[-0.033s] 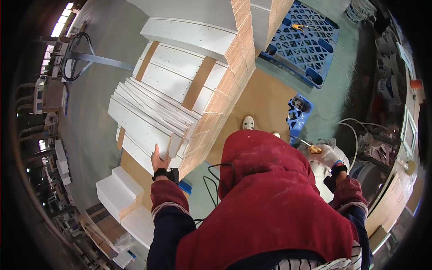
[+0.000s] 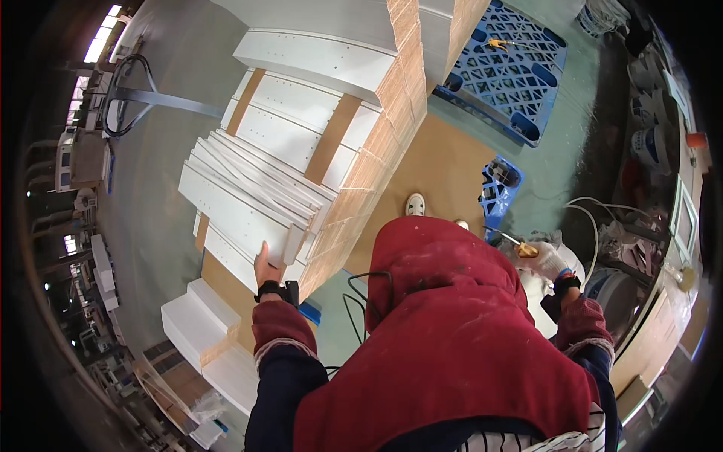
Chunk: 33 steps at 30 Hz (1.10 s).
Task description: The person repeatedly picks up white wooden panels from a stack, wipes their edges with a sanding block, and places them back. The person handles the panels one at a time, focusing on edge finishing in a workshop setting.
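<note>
My bare left hand (image 2: 268,268) grips the near end of a long white panel (image 2: 233,206), its thumb on top and its fingers partly hidden. Beside that panel, several thin white strips (image 2: 252,181) lie fanned together on a stack of white boards (image 2: 294,109). Out to the right, my right hand (image 2: 547,261) wears a whitish glove and is closed around a hand tool (image 2: 529,250) with a yellow-brown handle and a thin metal blade. The blade points left and away from me, and nothing touches it.
A blue plastic pallet (image 2: 546,98) carries a yellow-handled air gun (image 2: 498,45) at the far right. A smaller blue pallet piece (image 2: 500,188) lies nearer. White boxed boards (image 2: 192,324) stand at lower left. Black cable (image 2: 350,301) hangs beside my apron. Buckets (image 2: 651,151) line the right.
</note>
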Motion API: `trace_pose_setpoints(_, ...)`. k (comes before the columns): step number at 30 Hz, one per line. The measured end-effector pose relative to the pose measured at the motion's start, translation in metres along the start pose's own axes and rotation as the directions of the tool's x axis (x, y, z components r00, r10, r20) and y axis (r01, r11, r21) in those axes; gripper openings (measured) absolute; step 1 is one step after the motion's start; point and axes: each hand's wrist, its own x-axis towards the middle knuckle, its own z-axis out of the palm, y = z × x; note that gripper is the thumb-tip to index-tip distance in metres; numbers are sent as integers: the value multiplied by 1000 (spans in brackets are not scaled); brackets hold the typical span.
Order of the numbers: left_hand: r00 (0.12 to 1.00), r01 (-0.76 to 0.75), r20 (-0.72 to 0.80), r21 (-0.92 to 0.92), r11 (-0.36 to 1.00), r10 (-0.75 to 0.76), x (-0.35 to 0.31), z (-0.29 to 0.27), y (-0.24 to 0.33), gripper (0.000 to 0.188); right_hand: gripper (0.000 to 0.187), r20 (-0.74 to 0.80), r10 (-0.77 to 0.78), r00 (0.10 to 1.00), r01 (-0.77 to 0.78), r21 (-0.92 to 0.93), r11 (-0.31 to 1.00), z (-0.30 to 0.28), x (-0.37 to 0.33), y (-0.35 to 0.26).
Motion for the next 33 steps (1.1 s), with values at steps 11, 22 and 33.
trace_pose_setpoints(11, 962, 112, 271, -330, 937, -19, 75, 61, 173, 34, 33, -77, -95, 992, 90, -68, 994, 21, -1, -4)
trace_pose_setpoints(22, 933, -344, -21, -357, 869, 360, 142, 207, 280, 51, 21, -186, -12, 982, 22, 54, 998, 48, -24, 17)
trace_pose_setpoints(33, 993, -91, 38, -363, 927, 113, 73, 120, 215, 34, 24, 8, -7, 1000, 7, 25, 1000, 18, 21, -22)
